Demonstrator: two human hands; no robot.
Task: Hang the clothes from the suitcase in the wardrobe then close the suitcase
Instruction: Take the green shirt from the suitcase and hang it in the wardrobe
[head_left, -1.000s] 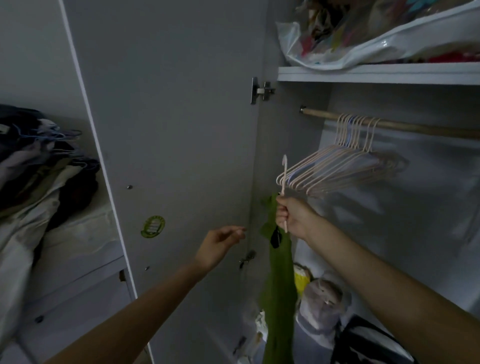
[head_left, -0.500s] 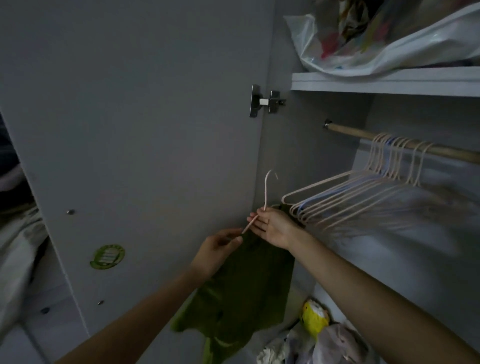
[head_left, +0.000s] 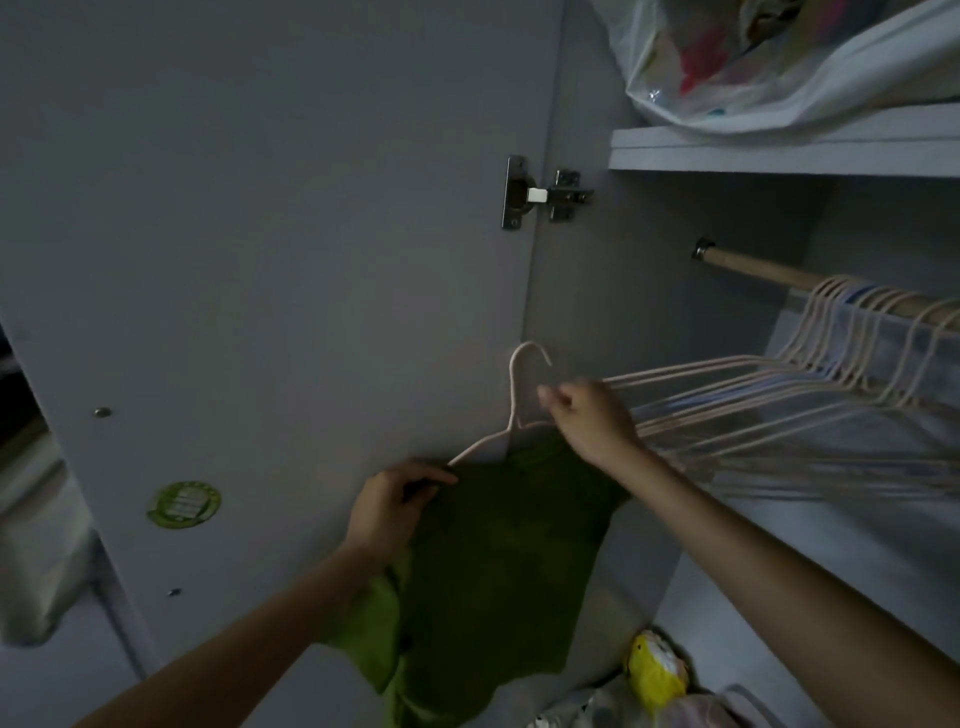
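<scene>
A green garment (head_left: 498, 561) hangs from a thin pink hanger (head_left: 514, 395) in front of the open wardrobe. My right hand (head_left: 592, 421) grips the hanger near its right shoulder, just below the hook. My left hand (head_left: 395, 499) pinches the garment's left shoulder at the hanger's left end. The wooden rail (head_left: 769, 273) runs up and to the right, with several empty pink hangers (head_left: 810, 379) bunched on it. The suitcase is out of view.
The open wardrobe door (head_left: 270, 260) with a green sticker (head_left: 184, 504) fills the left. A shelf (head_left: 779, 148) above the rail carries a plastic bag of clothes (head_left: 779, 62). Bags, one yellow (head_left: 654, 670), lie on the wardrobe floor. Bedding (head_left: 36, 540) shows far left.
The hanger turned from edge-on to face me, and my left hand came in and took the garment's left shoulder. The garment now spreads over the hanger. My view moved closer to the wardrobe.
</scene>
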